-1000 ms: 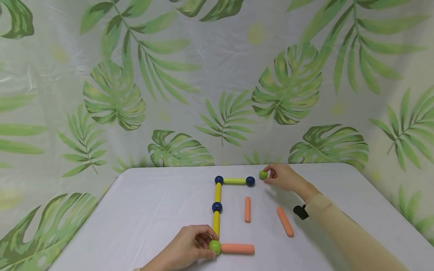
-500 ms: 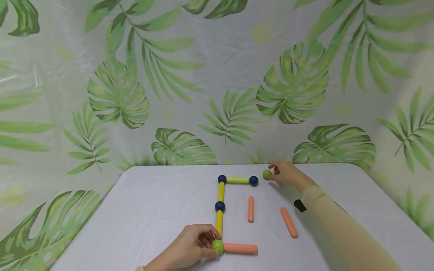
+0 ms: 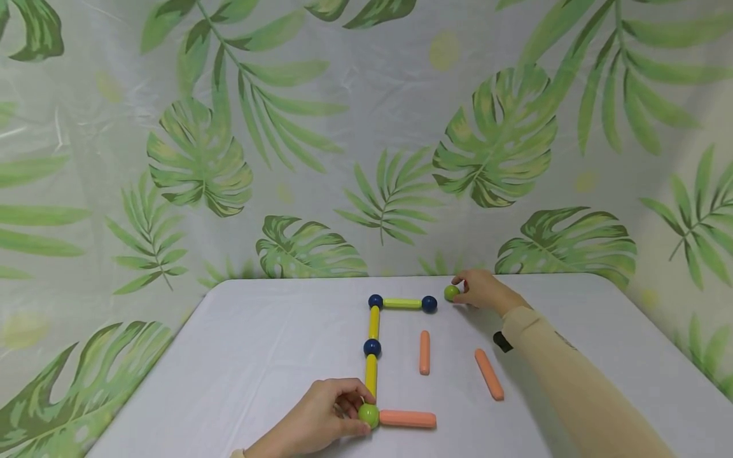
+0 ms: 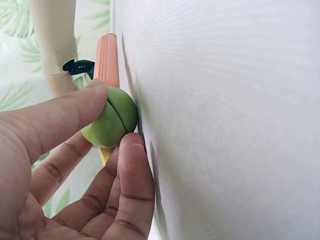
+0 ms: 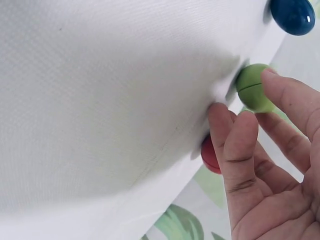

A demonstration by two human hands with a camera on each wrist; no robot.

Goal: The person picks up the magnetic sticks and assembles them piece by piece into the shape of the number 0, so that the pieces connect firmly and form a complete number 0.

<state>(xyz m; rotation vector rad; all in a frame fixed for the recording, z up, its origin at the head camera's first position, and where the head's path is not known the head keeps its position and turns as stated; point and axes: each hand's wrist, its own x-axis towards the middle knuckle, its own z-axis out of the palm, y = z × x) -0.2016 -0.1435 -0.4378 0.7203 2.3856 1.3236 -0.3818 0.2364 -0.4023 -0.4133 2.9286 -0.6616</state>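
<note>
My left hand (image 3: 317,413) pinches a green ball (image 4: 110,120) between thumb and fingers at the near end of a stick-and-ball chain. A salmon stick (image 3: 408,418) points right from that ball. A yellow stick (image 3: 371,375) leads away to a blue ball (image 3: 372,347), then another yellow stick (image 3: 374,323) and a far blue ball (image 3: 375,301). From there a lime stick (image 3: 403,303) reaches a third blue ball (image 3: 429,304). Right of it, my right hand (image 3: 483,291) holds a second green ball (image 5: 254,88) with thumb and index finger, its other fingers extended.
Two loose salmon sticks lie inside and right of the chain, one upright in view (image 3: 424,352), one slanted (image 3: 489,375). A red ball (image 5: 211,154) shows partly behind my right fingers in the right wrist view. Leaf-patterned cloth (image 3: 309,245) hangs behind the white table (image 3: 275,350).
The head view has shifted slightly, moving the table items a little right in it. My right wrist and forearm have shifted slightly left and away; both green balls keep their places beside the blue balls and sticks.
</note>
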